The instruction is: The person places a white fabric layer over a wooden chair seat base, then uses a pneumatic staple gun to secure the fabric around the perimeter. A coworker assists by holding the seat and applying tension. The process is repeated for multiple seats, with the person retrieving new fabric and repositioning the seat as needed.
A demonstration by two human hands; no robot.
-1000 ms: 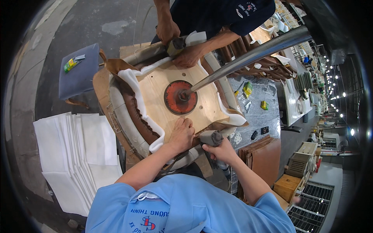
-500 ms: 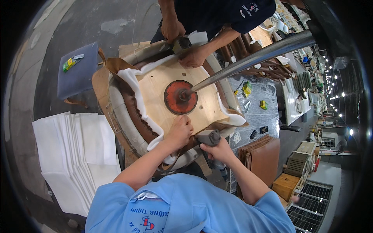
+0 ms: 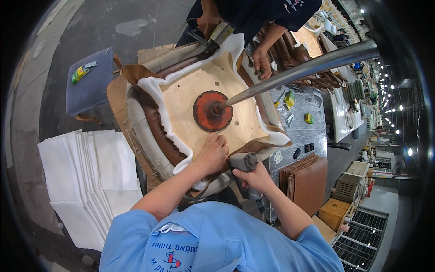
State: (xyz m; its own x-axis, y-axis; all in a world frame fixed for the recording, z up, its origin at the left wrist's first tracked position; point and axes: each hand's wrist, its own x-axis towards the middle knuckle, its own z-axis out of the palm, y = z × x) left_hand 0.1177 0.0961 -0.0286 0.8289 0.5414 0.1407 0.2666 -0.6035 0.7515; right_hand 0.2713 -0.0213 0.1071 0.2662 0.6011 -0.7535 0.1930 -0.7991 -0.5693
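Observation:
A plywood seat board [image 3: 199,95] lies face up, wrapped in white foam [image 3: 154,90] and brown leather [image 3: 152,124]. A red round press pad [image 3: 212,111] on a steel arm [image 3: 299,70] bears down on its middle. My left hand [image 3: 212,154] presses the folded foam and leather onto the board's near edge. My right hand [image 3: 256,177] grips a grey pneumatic staple gun [image 3: 242,162], its nose at that same edge beside my left hand. Across the board a co-worker's hand [image 3: 209,20] holds another staple gun [image 3: 219,32] at the far edge; their other hand [image 3: 262,59] rests at the right corner.
A stack of white sheets [image 3: 86,177] lies at the left. A blue-grey stool [image 3: 88,81] carries small yellow-green boxes. The metal bench [image 3: 301,131] on the right bears staple boxes and small parts. Brown leather panels [image 3: 306,179] lean below it. Grey concrete floor [image 3: 81,31] surrounds the stand.
The co-worker's hand has left the board's far edge and gone to the right corner. My two hands have stayed at the near edge, with the gun drawn slightly closer to my left hand.

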